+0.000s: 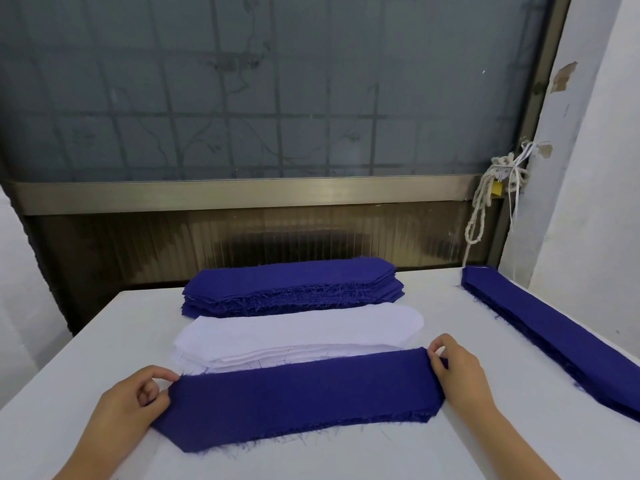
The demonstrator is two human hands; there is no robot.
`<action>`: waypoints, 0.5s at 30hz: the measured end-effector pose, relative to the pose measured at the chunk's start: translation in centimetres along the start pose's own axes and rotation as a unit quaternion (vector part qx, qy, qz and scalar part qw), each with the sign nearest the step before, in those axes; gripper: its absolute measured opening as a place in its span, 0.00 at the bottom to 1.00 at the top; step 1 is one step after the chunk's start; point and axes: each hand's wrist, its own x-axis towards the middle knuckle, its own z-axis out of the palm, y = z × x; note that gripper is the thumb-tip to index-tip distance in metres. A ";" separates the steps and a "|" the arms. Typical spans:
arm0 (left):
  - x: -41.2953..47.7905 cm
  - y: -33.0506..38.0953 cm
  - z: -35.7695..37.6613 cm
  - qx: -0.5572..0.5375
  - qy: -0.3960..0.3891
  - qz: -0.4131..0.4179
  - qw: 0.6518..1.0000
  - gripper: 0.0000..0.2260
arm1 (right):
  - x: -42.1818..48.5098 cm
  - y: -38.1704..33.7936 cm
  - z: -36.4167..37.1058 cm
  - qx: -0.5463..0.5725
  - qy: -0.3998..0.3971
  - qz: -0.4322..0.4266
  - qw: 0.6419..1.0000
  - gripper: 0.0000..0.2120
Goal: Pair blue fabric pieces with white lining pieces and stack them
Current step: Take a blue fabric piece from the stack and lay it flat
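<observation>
A long blue fabric piece (298, 400) with frayed edges lies flat on the white table, nearest to me. My left hand (135, 396) pinches its left end, and my right hand (457, 368) pinches its right end. Just behind it sits a stack of white lining pieces (298, 336), its front edge partly covered by the blue piece. Farther back rests a thick stack of blue pieces (294, 285). Another stack of blue pieces (554, 334) runs diagonally along the table's right side.
The white table (86, 341) ends at a window frame and dark ribbed panel behind. A white rope (485, 206) hangs at the back right corner beside a white wall.
</observation>
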 end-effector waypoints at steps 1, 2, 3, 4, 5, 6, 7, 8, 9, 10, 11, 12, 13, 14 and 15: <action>0.0 0.0 0.0 0.004 0.001 0.001 1.000 0.13 | 0.0 0.0 0.0 0.001 0.000 -0.003 1.000 0.03; 0.0 0.0 0.0 0.009 0.002 0.001 1.000 0.14 | 0.0 0.0 0.0 0.000 0.002 -0.006 1.000 0.04; 0.0 0.1 0.0 0.014 0.004 0.002 1.000 0.14 | -0.1 -0.1 -0.1 -0.003 0.007 -0.010 1.000 0.04; 0.0 0.1 0.0 0.018 0.008 0.007 1.000 0.15 | -0.2 -0.2 -0.1 -0.011 0.016 -0.017 1.000 0.03; -0.1 0.2 0.0 0.021 0.016 0.017 1.000 0.17 | -0.3 -0.3 -0.2 -0.024 0.030 -0.029 0.999 0.03; -0.1 0.3 0.0 0.026 0.024 0.032 0.999 0.19 | -0.4 -0.4 -0.2 -0.044 0.044 -0.045 0.997 0.03; -0.1 0.4 0.0 0.030 0.032 0.050 0.998 0.21 | -0.5 -0.6 -0.3 -0.066 0.060 -0.062 0.994 0.04; -0.1 0.5 0.0 0.031 0.038 0.066 0.997 0.22 | -0.6 -0.7 -0.3 -0.083 0.075 -0.080 0.991 0.04; -0.1 0.6 0.0 0.027 0.041 0.081 0.996 0.21 | -0.7 -0.9 -0.4 -0.086 0.087 -0.101 0.987 0.04; -0.1 0.7 0.0 0.019 0.042 0.094 0.994 0.20 | -0.7 -1.1 -0.5 -0.080 0.091 -0.125 0.985 0.04; -0.1 0.9 0.0 0.008 0.041 0.104 0.994 0.17 | -0.8 -1.2 -0.6 -0.070 0.083 -0.152 0.982 0.05; -0.2 1.0 0.1 -0.009 0.034 0.109 0.993 0.15 | -0.9 -1.3 -0.6 -0.054 0.065 -0.177 0.981 0.05; -0.3 1.1 0.1 -0.027 0.022 0.111 0.993 0.12 | -0.9 -1.3 -0.6 -0.033 0.036 -0.196 0.979 0.06; -0.4 1.3 0.2 -0.043 0.003 0.108 0.993 0.10 | -1.0 -1.3 -0.6 -0.013 0.001 -0.207 0.978 0.06; -0.5 1.4 0.3 -0.051 -0.020 0.103 0.993 0.09 | -1.0 -1.3 -0.5 0.000 -0.036 -0.211 0.977 0.07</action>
